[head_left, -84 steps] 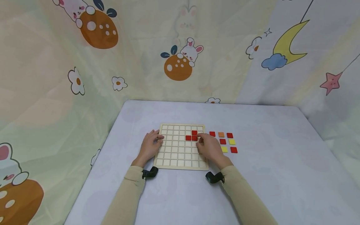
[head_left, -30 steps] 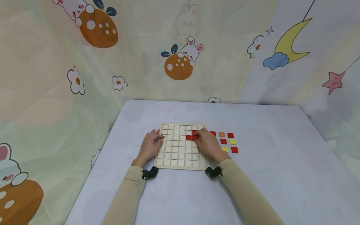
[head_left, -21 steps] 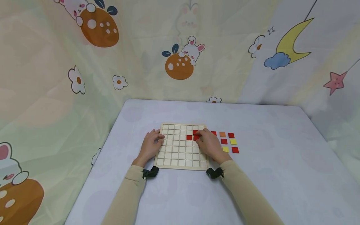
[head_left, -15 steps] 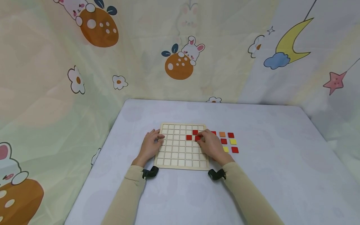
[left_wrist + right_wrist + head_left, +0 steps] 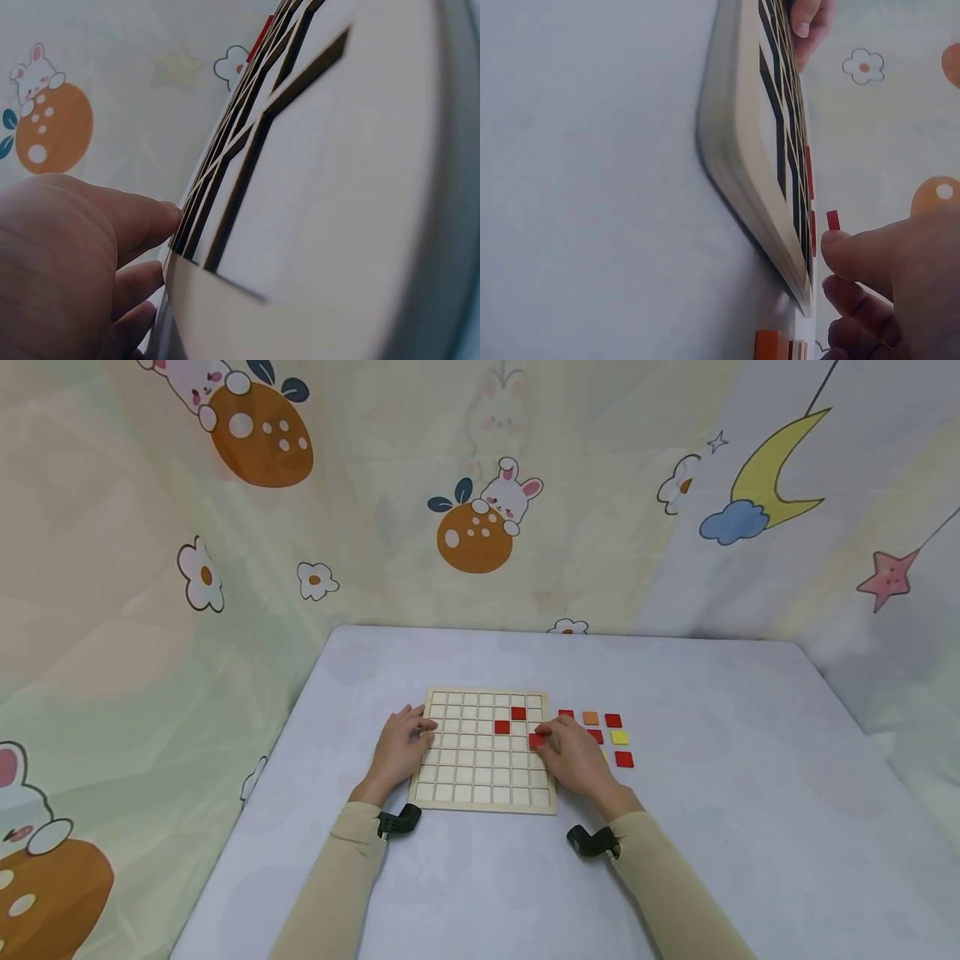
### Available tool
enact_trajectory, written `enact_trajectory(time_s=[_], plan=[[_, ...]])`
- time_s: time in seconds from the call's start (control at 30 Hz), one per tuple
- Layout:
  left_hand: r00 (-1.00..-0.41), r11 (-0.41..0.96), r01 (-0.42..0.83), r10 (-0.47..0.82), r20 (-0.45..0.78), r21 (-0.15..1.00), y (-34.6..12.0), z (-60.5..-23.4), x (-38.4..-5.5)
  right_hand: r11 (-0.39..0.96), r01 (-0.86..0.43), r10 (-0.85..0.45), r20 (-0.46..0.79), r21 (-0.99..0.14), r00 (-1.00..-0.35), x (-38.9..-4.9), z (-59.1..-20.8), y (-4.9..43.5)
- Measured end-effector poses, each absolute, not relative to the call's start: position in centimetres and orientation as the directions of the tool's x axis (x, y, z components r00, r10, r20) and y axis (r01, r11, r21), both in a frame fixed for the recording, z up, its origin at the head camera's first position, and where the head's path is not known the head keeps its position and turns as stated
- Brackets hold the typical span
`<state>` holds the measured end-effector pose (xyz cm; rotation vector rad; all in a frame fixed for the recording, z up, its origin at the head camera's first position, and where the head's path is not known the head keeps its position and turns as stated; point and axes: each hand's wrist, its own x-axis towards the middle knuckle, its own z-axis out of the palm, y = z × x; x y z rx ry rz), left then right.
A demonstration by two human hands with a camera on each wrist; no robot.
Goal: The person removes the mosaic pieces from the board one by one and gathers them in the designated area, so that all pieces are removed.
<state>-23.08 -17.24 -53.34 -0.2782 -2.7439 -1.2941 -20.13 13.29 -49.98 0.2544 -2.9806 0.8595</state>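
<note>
A light wooden grid board [image 5: 474,807] lies on the table with two red square tiles in it, one tile [image 5: 518,713] toward the back and another [image 5: 502,727] just left and nearer. Over the board's right edge, my right hand [image 5: 581,760] pinches a third red tile [image 5: 536,741] between thumb and finger. In the right wrist view that tile [image 5: 833,220] sticks up from the fingertips, apart from the board. My left hand [image 5: 399,745] rests at the board's left edge, fingers loosely bent. The left wrist view shows a fingertip [image 5: 171,219] touching the rim.
Loose tiles lie right of the board: an orange tile [image 5: 591,718], a yellow tile [image 5: 619,737] and several red ones, including a red tile [image 5: 624,759] at the near right. My right hand partly covers some. A printed cloth [image 5: 600,543] hangs behind the table [image 5: 712,760].
My right hand has lifted one red tile out of the grid and carried it right and toward me. Its former cell is bare. The left hand has stayed in place.
</note>
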Motion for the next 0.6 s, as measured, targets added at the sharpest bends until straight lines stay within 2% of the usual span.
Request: enact_trajectory(time_s=[0.23, 0.6], plan=[[-0.977, 0.619, 0.211, 0.123, 0.173, 0.757, -17.2, -53.3, -23.0, 0.822, -0.176, -0.134, 0.117, -0.541, -0.984, -19.1, -50.2, 14.4], [-0.978, 0.629, 0.208, 0.118, 0.172, 0.749, -17.2, -53.4, -23.1, 0.827, -0.16, -0.112, 0.121, -0.539, -0.986, -18.3, -50.5, 16.0]])
